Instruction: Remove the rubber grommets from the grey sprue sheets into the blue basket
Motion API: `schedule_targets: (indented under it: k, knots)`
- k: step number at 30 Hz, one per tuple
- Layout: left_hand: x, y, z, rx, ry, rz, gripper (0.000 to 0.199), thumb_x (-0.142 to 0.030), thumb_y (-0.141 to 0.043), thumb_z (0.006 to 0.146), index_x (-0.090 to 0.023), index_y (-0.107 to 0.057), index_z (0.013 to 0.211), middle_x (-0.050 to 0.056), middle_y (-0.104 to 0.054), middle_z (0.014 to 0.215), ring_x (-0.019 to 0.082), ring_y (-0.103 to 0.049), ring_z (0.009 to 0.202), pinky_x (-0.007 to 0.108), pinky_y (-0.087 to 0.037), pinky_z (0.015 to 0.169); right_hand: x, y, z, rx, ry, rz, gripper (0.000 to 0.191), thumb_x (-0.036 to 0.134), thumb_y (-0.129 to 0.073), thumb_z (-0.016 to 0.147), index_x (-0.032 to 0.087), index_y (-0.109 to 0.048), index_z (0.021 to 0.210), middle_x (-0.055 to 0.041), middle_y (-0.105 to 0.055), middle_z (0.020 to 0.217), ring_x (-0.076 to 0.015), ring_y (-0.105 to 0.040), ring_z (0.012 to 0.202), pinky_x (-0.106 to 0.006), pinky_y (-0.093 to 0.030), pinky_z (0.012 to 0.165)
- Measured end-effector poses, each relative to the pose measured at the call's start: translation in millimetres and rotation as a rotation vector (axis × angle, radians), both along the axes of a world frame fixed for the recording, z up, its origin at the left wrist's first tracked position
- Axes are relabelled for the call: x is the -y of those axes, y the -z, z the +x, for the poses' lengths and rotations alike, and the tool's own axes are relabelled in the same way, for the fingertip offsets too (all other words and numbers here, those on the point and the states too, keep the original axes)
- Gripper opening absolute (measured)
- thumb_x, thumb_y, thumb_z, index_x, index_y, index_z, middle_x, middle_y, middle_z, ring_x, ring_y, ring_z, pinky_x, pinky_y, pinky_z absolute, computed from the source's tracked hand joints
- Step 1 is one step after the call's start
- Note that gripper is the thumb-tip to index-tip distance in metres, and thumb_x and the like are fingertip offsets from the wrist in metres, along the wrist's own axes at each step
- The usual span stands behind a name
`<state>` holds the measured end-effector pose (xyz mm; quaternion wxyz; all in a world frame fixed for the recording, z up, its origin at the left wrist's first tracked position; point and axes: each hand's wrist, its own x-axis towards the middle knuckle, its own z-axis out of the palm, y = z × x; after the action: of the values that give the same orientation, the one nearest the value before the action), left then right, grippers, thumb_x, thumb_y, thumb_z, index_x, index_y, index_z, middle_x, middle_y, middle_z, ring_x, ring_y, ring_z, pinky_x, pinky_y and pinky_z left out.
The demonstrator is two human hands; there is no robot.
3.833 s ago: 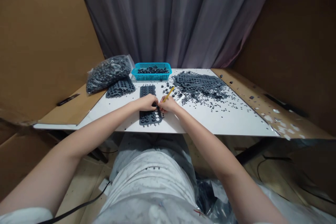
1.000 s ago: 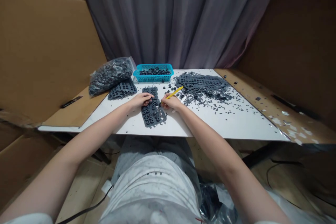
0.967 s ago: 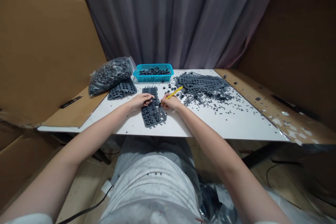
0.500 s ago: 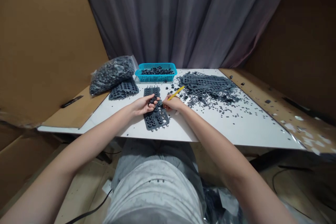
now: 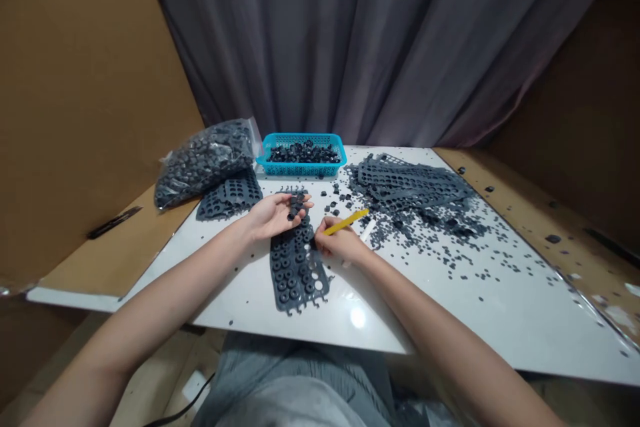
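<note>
My left hand (image 5: 280, 217) is palm up, fingers curled around several small black rubber pieces (image 5: 296, 203). It hovers over the far part of a dark grey rubber sheet (image 5: 278, 293) that lies lengthwise in front of me. Rows of round ring-shaped pieces (image 5: 284, 283) stand on the sheet, and a few bare holes show along its right side. My right hand (image 5: 340, 240) grips a yellow pen-like tool (image 5: 350, 220), its back end pointing up and right. The tool's tip is hidden by the fingers, at the sheet's right edge.
Behind the sheet stands a blue basket (image 5: 302, 170) of black pieces. At left, a clear bag (image 5: 205, 160) of dark pieces rests partly on perforated sheets (image 5: 233, 195). Right lie stacked perforated sheets (image 5: 410, 183) and scattered black bits (image 5: 425, 240). Cardboard walls (image 5: 90, 80) flank the white table (image 5: 450, 320).
The view has tilted and come closer to the table. My left hand has opened somewhat, showing the black pieces in it. My right hand still holds the yellow tool beside the sheet.
</note>
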<state>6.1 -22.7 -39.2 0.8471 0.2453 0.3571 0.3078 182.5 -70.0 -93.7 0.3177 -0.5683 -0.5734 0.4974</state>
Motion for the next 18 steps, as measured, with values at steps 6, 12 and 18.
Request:
schedule_targets:
  k: [6, 12, 18]
  knots:
    - [-69, -2.6, 15, -0.049, -0.114, 0.183, 0.03, -0.014, -0.037, 0.079, -0.011, -0.062, 0.095, 0.014, -0.066, 0.099, 0.016, -0.062, 0.082, 0.029, -0.051, 0.073, 4, 4.7, 1, 0.075, 0.025, 0.094, 0.01, 0.015, -0.051, 0.069, 0.022, -0.047, 0.062, 0.0026, -0.056, 0.054, -0.011, -0.052, 0.05, -0.021, -0.04, 0.049]
    - [-155, -12.2, 44, 0.058, -0.45, 0.364, 0.031, -0.017, -0.04, 0.082, -0.013, -0.062, 0.103, 0.009, -0.065, 0.11, 0.017, -0.063, 0.097, 0.033, -0.043, 0.094, 4, 0.5, 1, 0.131, 0.005, 0.11, 0.011, 0.019, -0.048, 0.073, 0.022, -0.042, 0.064, 0.0009, -0.054, 0.058, -0.0129, -0.052, 0.055, -0.023, -0.036, 0.052]
    - [-190, -10.7, 54, 0.158, -0.492, 0.149, 0.044, -0.033, -0.03, 0.09, -0.012, -0.057, 0.116, 0.011, -0.057, 0.127, 0.022, -0.056, 0.113, 0.037, -0.038, 0.1, 6, 25.1, -4, 0.134, 0.003, -0.013, 0.017, 0.023, -0.052, 0.069, 0.021, -0.036, 0.063, 0.0043, -0.048, 0.051, -0.0093, -0.046, 0.046, -0.02, -0.031, 0.047]
